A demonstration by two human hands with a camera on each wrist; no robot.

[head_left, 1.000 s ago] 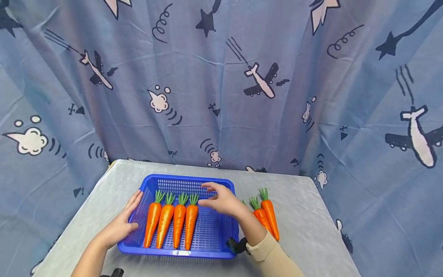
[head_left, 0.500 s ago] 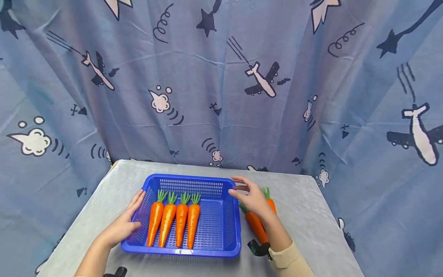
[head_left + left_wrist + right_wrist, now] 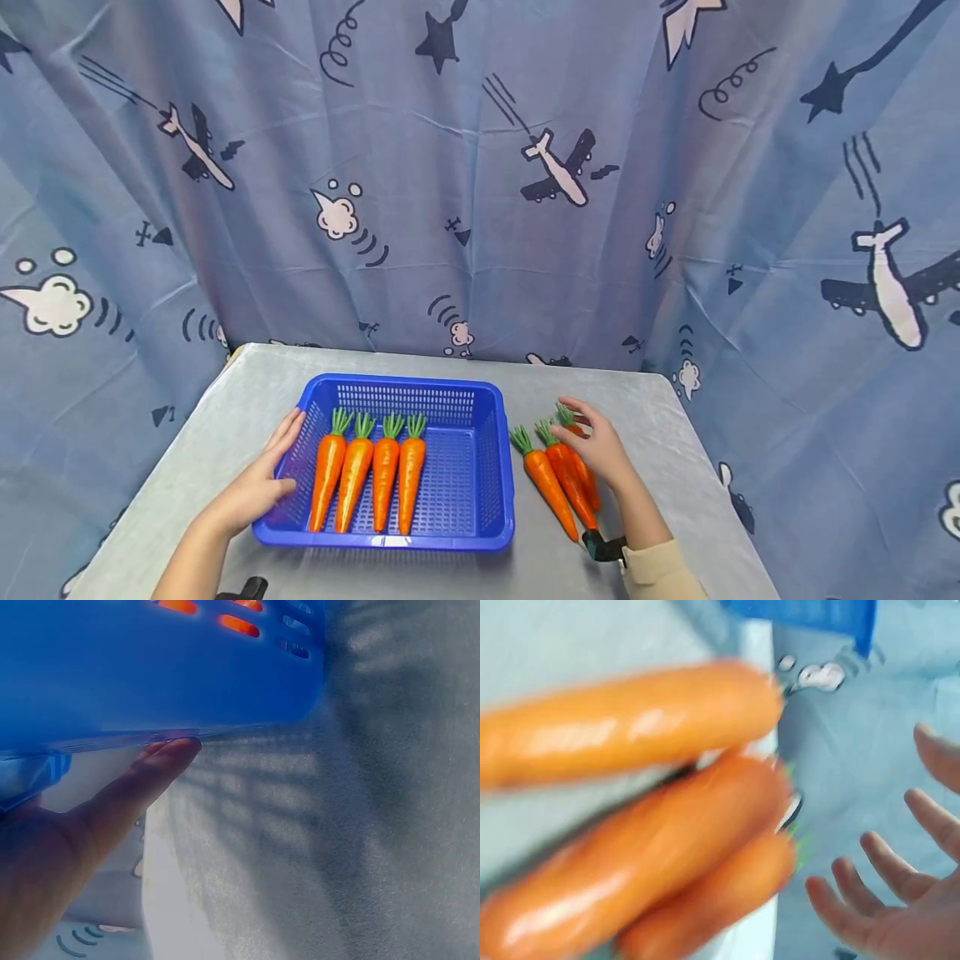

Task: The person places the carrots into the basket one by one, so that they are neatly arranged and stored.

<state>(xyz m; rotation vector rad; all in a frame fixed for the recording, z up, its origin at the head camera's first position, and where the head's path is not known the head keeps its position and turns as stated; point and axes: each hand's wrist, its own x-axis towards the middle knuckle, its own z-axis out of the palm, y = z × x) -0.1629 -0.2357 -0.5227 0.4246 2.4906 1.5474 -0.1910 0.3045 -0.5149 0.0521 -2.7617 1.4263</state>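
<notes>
A blue plastic basket (image 3: 453,479) sits on the table with several orange carrots (image 3: 385,483) lined up in its left half, green tops pointing away. My left hand (image 3: 255,487) rests along the basket's left side with fingers straight; the left wrist view shows a digit (image 3: 142,776) touching the blue wall. Right of the basket lie three more carrots (image 3: 550,492), bunched together. Over the tops of the rightmost ones hovers my right hand (image 3: 602,450), fingers spread and holding nothing. In the right wrist view these carrots (image 3: 652,847) are blurred, and the hand (image 3: 907,900) is apart from them.
A grey-white cloth covers the table (image 3: 675,500). Behind it and along both sides hangs a blue curtain (image 3: 480,208) printed with planes and stars. Dark wrist camera mounts (image 3: 603,546) sit at both wrists.
My right hand has moved right, from above the basket's inside, past its right rim, to the loose carrots. The left hand stays at the basket's left side.
</notes>
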